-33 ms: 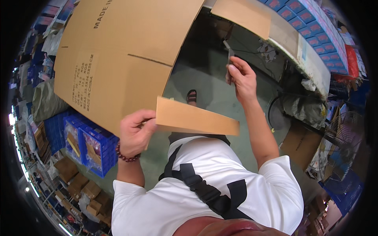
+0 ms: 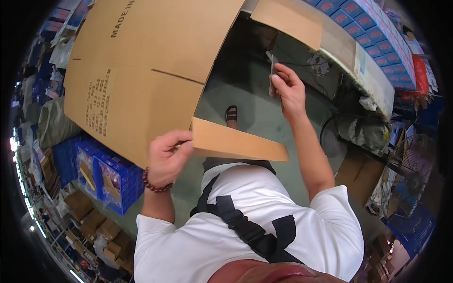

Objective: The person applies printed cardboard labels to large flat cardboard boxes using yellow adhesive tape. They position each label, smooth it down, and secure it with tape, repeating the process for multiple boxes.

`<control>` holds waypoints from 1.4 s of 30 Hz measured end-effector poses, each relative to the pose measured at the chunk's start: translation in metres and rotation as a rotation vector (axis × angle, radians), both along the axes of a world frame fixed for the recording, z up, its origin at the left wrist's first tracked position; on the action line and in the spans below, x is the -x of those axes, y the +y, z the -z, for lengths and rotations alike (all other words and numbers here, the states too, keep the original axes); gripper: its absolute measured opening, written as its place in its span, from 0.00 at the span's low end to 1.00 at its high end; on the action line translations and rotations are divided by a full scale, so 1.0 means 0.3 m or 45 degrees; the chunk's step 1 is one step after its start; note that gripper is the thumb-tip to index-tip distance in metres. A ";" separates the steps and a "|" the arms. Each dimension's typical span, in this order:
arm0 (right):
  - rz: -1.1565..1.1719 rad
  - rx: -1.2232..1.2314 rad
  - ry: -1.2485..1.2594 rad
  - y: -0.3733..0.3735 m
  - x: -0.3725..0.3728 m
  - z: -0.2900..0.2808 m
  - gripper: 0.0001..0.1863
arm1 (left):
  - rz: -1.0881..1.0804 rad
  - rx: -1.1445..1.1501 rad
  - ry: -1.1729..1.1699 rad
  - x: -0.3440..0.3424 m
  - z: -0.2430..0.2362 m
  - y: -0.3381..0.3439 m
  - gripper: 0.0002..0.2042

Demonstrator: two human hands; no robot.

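Note:
My left hand, a beaded bracelet at its wrist, pinches one end of a folded brown cardboard strip. The strip reaches across in front of my waist, its far end unsupported. Raised at the right, my right hand is closed on a slim grey tool that looks like a box cutter, held upright between thumb and fingers. Beyond my left hand lies a large flat cardboard sheet with dark print and a cut slot. The strip's near end is partly covered by my left fingers.
Blue plastic crates stand at the left, with small cartons behind them. A white-edged table bears a cardboard piece and stacked blue boxes. A fan stands at the right.
My left hand and the cardboard strip have shifted slightly right. My right hand has moved a little up and left, and the grey tool in it has turned somewhat.

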State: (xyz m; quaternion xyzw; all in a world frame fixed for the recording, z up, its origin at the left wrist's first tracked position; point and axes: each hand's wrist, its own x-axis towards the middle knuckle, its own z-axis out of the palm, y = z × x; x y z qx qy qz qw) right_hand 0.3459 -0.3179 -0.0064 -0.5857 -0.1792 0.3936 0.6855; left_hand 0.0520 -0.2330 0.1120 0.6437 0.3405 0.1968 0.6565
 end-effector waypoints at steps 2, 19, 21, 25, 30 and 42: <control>-0.010 0.023 -0.115 0.088 -0.111 0.022 0.18 | 0.060 -0.044 -0.036 -0.113 0.028 0.027 0.05; -0.080 0.430 -0.309 0.653 -0.911 0.238 0.20 | 0.297 0.093 -0.052 -0.912 0.138 0.502 0.08; -0.132 0.429 -0.460 0.769 -0.988 0.264 0.23 | 0.288 0.145 -0.005 -0.968 0.153 0.537 0.08; -0.448 0.322 -0.621 0.913 -1.048 0.188 0.26 | 0.162 0.278 -0.068 -1.067 0.189 0.619 0.07; -1.198 -0.123 0.162 0.863 -0.974 -0.018 0.26 | 0.009 0.361 -0.052 -1.144 0.186 0.694 0.08; -1.464 0.153 0.314 0.854 -1.037 -0.049 0.14 | -0.386 0.206 0.058 -1.196 0.234 0.718 0.07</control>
